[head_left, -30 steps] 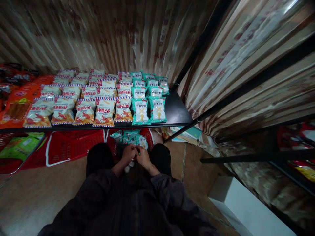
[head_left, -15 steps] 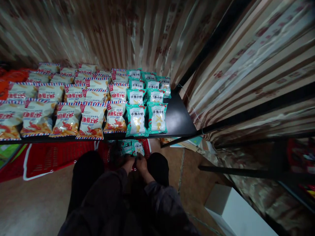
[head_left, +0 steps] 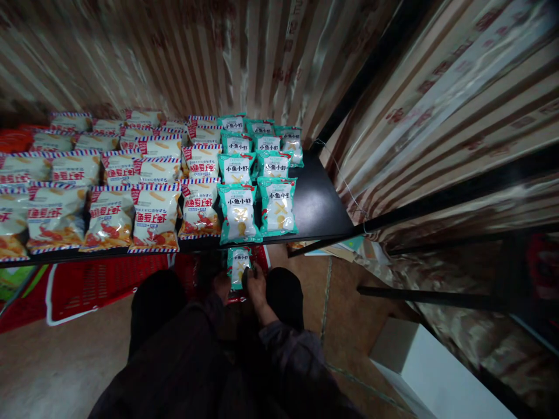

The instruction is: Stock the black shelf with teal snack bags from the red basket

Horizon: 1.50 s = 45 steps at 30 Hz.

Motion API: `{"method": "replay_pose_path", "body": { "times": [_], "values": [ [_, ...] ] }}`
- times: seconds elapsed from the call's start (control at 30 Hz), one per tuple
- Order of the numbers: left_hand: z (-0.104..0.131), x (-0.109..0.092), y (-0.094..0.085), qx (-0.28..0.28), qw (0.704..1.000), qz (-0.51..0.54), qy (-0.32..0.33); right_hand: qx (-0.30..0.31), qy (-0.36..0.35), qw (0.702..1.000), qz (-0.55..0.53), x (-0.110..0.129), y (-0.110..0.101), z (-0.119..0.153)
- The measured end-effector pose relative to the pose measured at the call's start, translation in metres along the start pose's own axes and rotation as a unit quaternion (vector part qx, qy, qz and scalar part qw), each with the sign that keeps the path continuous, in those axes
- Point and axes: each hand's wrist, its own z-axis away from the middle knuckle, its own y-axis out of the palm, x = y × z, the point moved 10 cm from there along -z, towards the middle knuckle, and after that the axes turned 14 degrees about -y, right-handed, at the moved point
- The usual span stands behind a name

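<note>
White bags (head_left: 156, 218) on the shelf (head_left: 318, 198) show red writing 鱼爱上虾. Below, the left hand (head_left: 222, 286) is dark; I cannot tell its fingers. The green bag (head_left: 239, 266), reading 小鱼小虾, is now between the hands, which were closer together before. The right hand (head_left: 256, 286) has fingers closed at its right edge. Green packets (head_left: 278, 206) above carry the same writing.

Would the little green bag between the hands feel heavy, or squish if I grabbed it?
The green bag is probably light for its size: matching bags on the shelf look puffy. Its shiny wrapper would likely squish and might slip. The snack pieces pictured on it hint at crumbly insides.
</note>
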Motion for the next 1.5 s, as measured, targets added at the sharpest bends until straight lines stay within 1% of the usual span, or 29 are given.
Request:
{"method": "replay_pose_path", "body": {
  "times": [0.07, 0.17, 0.23, 0.27, 0.3, 0.37, 0.5, 0.63, 0.73, 0.83, 0.93, 1.0, 1.07, 1.17, 1.23, 1.3, 1.4, 1.5],
  "values": [
    [0.007, 0.005, -0.018, 0.005, 1.0, 0.007, -0.003, -0.008, -0.001, 1.0, -0.03, 0.007, -0.001, -0.001],
    [0.023, 0.006, -0.046, 0.009, 0.999, 0.025, 0.019, -0.009, -0.006, 0.993, -0.119, 0.03, -0.003, 0.001],
    [0.033, 0.006, -0.06, 0.016, 0.998, 0.04, 0.036, -0.003, 0.021, 0.969, -0.246, 0.044, -0.002, 0.005],
    [0.038, 0.007, -0.065, 0.021, 0.998, 0.048, 0.043, 0.006, 0.038, 0.958, -0.285, 0.051, -0.001, 0.008],
    [0.043, 0.007, -0.069, 0.026, 0.997, 0.056, 0.049, 0.009, 0.044, 0.953, -0.301, 0.059, -0.004, 0.009],
    [0.054, 0.007, -0.074, 0.035, 0.995, 0.075, 0.064, 0.013, 0.044, 0.951, -0.307, 0.073, -0.012, 0.012],
    [0.08, -0.004, -0.084, 0.048, 0.986, 0.114, 0.116, 0.009, 0.008, 0.952, -0.306, 0.105, -0.032, 0.014],
    [0.113, -0.018, -0.098, 0.061, 0.972, 0.148, 0.171, 0.007, -0.053, 0.95, -0.307, 0.153, -0.054, 0.02],
    [0.138, -0.029, -0.108, 0.098, 0.952, 0.204, 0.207, 0.019, -0.102, 0.949, -0.299, 0.191, -0.067, 0.027],
    [0.158, -0.038, -0.111, 0.144, 0.936, 0.231, 0.225, 0.011, -0.117, 0.945, -0.305, 0.215, -0.078, 0.03],
    [0.174, -0.049, -0.114, 0.175, 0.926, 0.235, 0.238, 0.008, -0.126, 0.94, -0.316, 0.227, -0.085, 0.029],
    [0.181, -0.056, -0.117, 0.188, 0.921, 0.249, 0.233, 0.015, -0.126, 0.939, -0.321, 0.231, -0.086, 0.03],
    [0.187, -0.065, -0.122, 0.195, 0.914, 0.274, 0.227, 0.024, -0.124, 0.94, -0.318, 0.233, -0.086, 0.031],
    [0.196, -0.084, -0.13, 0.197, 0.9, 0.301, 0.246, 0.042, -0.133, 0.946, -0.294, 0.236, -0.084, 0.034],
    [0.199, -0.095, -0.135, 0.184, 0.897, 0.31, 0.256, 0.059, -0.15, 0.949, -0.271, 0.239, -0.083, 0.035],
    [0.198, -0.101, -0.14, 0.159, 0.899, 0.322, 0.25, 0.073, -0.168, 0.95, -0.252, 0.243, -0.081, 0.036],
    [0.196, -0.103, -0.144, 0.126, 0.903, 0.339, 0.233, 0.084, -0.172, 0.95, -0.248, 0.246, -0.079, 0.036],
    [0.197, -0.104, -0.146, 0.116, 0.898, 0.356, 0.23, 0.078, -0.159, 0.946, -0.273, 0.249, -0.079, 0.037]
  ]
}}
